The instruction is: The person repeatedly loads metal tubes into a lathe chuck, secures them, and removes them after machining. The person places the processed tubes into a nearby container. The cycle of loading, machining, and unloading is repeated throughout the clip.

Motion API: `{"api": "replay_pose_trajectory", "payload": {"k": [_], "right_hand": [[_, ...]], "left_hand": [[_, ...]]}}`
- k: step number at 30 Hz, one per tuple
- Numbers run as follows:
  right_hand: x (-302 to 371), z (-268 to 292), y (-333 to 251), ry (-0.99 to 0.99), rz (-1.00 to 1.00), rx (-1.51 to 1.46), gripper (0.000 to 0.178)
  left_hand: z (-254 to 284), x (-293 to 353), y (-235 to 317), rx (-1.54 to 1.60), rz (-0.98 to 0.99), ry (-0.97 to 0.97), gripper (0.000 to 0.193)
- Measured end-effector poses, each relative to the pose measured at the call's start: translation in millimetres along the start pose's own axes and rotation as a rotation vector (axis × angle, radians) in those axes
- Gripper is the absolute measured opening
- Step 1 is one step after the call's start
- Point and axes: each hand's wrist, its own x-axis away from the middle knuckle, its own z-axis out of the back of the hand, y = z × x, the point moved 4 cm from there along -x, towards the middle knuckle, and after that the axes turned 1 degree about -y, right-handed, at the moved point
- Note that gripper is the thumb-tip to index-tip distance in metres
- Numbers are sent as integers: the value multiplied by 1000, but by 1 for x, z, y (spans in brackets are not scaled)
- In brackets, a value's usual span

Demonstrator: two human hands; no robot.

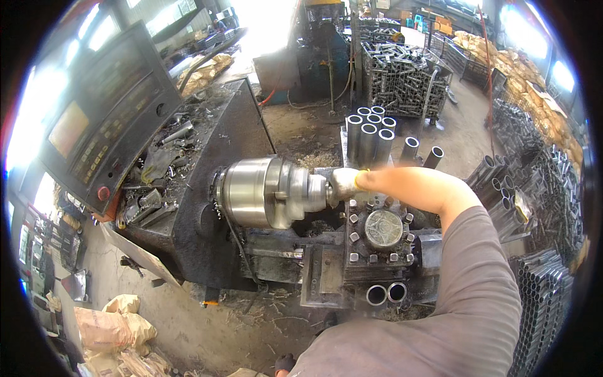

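Note:
My right hand [344,185], in a pale work glove with a yellow cuff, reaches across the lathe from the right. Its fingers look closed at the front end of the shiny stepped chuck [254,191], next to a narrow metal end [328,192]; what lies inside the fingers is hidden. Just below it stands the square tool post [383,229] with a round top and several bolts around it. At the lower edge a small dark shape that seems to be my left hand [285,362] shows low beside my body, its fingers too unclear to read.
Several steel tubes [369,129] stand upright behind the tool post. Two short tubes [396,292] stand in front of it. On the left hangs a control panel [100,119] with a red button. Stacked tubes [543,301] and a metal-filled crate [405,78] stand right and behind.

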Motion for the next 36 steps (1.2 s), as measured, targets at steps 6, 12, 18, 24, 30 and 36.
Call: {"api": "replay_pose_trajectory", "payload": {"k": [6,12,18,24,30,36], "right_hand": [[-20,-11,42,-567,13,-266,39],[-15,-27,103,-264,206,250,41],[58,-73,196,68,84,269,14],[137,-67,158,641,-111,145,41],[220,7,86,689,-233,-100,36],[296,48,-7,644,-143,-224,29]], "left_hand": [[9,-13,3,-116,-83,-58,35],[82,-36,1,441,93,45,33],[246,0,87,729,63,325,36],[396,29,266,665,-358,168,43],[418,30,431,253,-753,-76,82],[436,22,401,539,-832,-16,65]]}}
